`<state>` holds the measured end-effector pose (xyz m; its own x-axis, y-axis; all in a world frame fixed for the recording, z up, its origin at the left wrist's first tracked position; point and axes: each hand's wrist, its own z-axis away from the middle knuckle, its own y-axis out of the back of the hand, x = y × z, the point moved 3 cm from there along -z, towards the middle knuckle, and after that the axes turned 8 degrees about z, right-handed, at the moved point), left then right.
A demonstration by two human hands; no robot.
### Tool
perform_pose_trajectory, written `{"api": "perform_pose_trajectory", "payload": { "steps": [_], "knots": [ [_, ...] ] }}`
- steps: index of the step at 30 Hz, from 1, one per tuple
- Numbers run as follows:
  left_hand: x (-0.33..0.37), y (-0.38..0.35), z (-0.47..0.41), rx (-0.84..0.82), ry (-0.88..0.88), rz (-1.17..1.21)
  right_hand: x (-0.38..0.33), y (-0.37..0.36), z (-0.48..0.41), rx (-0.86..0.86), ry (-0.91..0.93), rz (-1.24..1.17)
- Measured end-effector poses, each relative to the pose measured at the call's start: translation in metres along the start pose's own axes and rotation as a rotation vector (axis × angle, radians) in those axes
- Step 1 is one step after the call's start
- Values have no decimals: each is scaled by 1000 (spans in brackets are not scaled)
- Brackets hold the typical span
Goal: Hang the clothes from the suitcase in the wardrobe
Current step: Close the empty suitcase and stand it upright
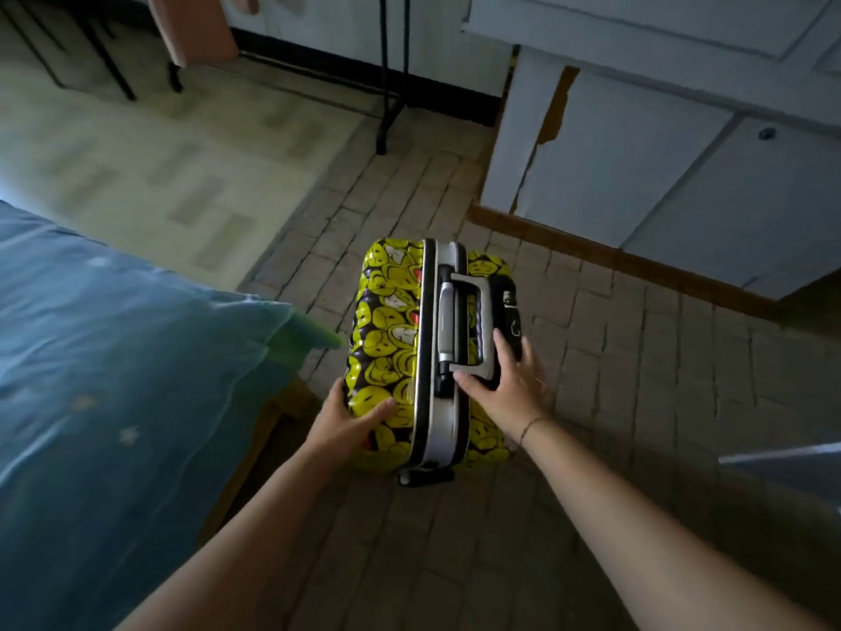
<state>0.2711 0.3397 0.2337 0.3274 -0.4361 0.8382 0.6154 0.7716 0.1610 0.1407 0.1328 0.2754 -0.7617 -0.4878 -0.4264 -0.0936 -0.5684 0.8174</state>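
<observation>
A closed yellow hard-shell suitcase (391, 330) printed with smiley faces stands upright on the tiled floor, seen from above, with a silver frame and a grey handle (473, 325) on top. My left hand (350, 419) grips its near left corner, thumb on top and fingers round the side. On the top right, my right hand (509, 380) rests with spread straight fingers beside the handle. The white wardrobe (637, 166) stands to the right with its doors closed. No clothes are in view.
A bed with a blue cover (113, 357) fills the left side, its corner close to the suitcase. A black stand's legs (387, 107) rise at the back. A pale rug (159, 143) lies at far left. A grey surface edge (782, 466) juts in at right.
</observation>
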Motion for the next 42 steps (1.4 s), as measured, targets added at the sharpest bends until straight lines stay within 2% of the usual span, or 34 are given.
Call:
{"api": "perform_pose_trajectory", "payload": {
  "steps": [3,9,22,25,29,33,42],
  "knots": [
    [-26,5,12,4,76,74,-12,-13,-23,-130,-46,-65],
    [-48,-13,40,72,145,149,-10,-10,-36,-248,-3,37],
    [-71,-49,131,363,382,420,-32,-21,-28,-518,363,220],
    [-88,-69,163,479,411,422,-39,-33,-11,-578,487,311],
    [-116,-98,202,491,483,468,-43,-44,11,-637,653,455],
    [-139,-119,246,584,517,522,-46,-60,50,-694,789,569],
    [-188,-135,362,881,460,586,-53,-119,179,-809,1002,676]
  ]
}}
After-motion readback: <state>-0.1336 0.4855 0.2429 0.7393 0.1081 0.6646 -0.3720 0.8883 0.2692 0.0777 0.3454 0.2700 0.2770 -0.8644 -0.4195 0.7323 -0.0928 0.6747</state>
